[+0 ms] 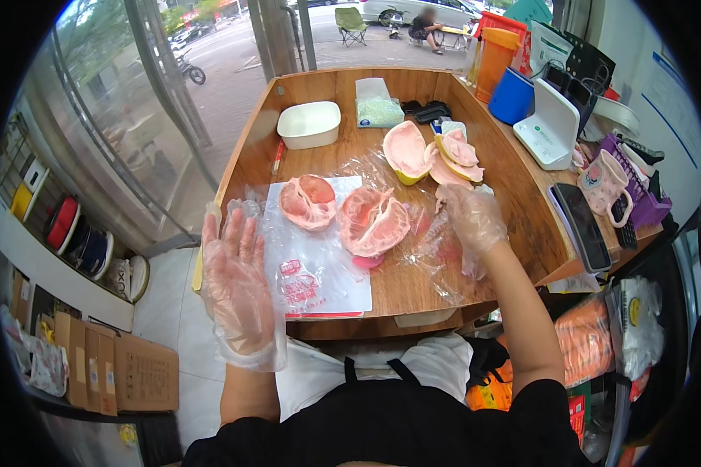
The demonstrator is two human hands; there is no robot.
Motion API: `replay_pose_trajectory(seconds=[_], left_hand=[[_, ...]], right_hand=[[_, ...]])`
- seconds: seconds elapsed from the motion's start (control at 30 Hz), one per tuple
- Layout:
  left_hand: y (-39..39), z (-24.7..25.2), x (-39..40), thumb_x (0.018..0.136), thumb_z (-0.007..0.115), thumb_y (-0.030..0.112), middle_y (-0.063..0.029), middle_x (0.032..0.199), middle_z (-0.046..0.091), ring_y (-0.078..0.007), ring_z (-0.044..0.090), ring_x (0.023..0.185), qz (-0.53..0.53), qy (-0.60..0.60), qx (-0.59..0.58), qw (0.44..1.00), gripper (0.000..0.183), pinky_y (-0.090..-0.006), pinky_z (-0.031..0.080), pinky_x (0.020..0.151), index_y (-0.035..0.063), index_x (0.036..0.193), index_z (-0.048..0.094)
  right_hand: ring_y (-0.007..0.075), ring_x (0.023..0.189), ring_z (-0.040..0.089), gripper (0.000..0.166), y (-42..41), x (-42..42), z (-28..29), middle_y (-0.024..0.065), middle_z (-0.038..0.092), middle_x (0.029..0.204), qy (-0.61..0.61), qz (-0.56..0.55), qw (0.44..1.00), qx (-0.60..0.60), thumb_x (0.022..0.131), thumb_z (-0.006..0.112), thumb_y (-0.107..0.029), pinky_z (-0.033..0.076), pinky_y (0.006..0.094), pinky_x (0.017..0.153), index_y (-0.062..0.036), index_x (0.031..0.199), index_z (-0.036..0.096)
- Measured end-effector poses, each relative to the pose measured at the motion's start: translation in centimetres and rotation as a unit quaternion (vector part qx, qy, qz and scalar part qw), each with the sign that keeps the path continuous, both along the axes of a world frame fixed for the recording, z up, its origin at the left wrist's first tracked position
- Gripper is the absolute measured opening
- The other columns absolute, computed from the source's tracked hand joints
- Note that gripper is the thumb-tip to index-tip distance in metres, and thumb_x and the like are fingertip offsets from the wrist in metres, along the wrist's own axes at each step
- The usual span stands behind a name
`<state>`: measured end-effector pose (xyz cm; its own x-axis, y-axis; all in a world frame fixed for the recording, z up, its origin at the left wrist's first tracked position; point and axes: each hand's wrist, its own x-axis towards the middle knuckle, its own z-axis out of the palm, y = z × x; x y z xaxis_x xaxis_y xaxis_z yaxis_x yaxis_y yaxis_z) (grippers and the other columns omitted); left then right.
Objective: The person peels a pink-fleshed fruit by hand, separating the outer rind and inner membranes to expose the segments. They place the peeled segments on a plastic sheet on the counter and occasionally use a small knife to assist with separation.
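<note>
My left hand (pixel 236 280), in a clear plastic glove, is raised palm up at the desk's left edge, fingers apart, holding nothing. My right hand (pixel 474 219), also gloved, is at the near end of a pile of pomelo peel (pixel 458 154); its fingertips are partly hidden, and whether they grip a piece is unclear. A larger peel piece (pixel 406 149) lies left of the pile. Between my hands are two peeled pomelo portions with pink flesh: a smaller one (pixel 308 202) on a white plastic sheet (pixel 327 292), and a larger one (pixel 374 222) at its right edge.
Crumpled clear film (pixel 438 251) lies beside my right hand. A white tub (pixel 309 125), a red pen (pixel 278 156) and a tissue pack (pixel 380 111) stand or lie farther back. Raised wooden sides border the desk. On the right ledge are a phone (pixel 582 226) and a mug (pixel 604 182).
</note>
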<state>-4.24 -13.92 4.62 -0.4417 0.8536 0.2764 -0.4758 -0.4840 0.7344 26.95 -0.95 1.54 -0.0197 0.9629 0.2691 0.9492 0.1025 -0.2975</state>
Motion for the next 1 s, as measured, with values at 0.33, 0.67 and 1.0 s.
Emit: replay_pose_trajectory(seconds=[0.33, 0.67, 1.0], left_hand=[[4.7, -2.9, -1.3, 0.089, 0.057, 0.01, -0.013, 0.148, 0.032, -0.0261, 0.034, 0.134, 0.035, 0.279, -0.029, 0.959, 0.068, -0.0376, 0.028, 0.111, 0.0049, 0.148, 0.023], [13.8, -6.0, -1.2, 0.086, 0.054, 0.031, -0.0248, 0.131, 0.051, -0.0375, 0.053, 0.117, 0.196, 0.648, -0.247, 0.694, 0.062, -0.0377, 0.041, 0.101, -0.002, 0.137, 0.04], [16.6, -7.2, -1.8, 0.078, 0.067, 0.041, -0.0267, 0.122, 0.058, -0.0385, 0.058, 0.112, 0.121, 0.544, -0.317, 0.767, 0.086, -0.0392, 0.046, 0.094, -0.0043, 0.141, 0.031]], right_hand=[[0.0317, 0.111, 0.058, 0.059, 0.4, -5.7, 0.2, 0.0198, 0.061, 0.12, 0.251, 0.141, 0.943, -0.169, 0.085, 0.058, -0.043, 0.044, 0.0374, 0.095, -0.0081, 0.133, 0.05], [0.032, 0.122, 0.051, 0.078, 1.3, -9.6, -1.3, 0.0224, 0.053, 0.13, 0.162, 0.01, 0.955, -0.248, 0.074, 0.07, -0.049, 0.042, 0.0357, 0.101, 0.0, 0.131, 0.047], [0.0245, 0.098, 0.062, 0.049, 5.6, -6.5, -7.9, 0.0158, 0.062, 0.109, 0.263, 0.101, 0.949, -0.143, 0.08, 0.067, -0.036, 0.049, 0.0323, 0.086, -0.004, 0.116, 0.055]])
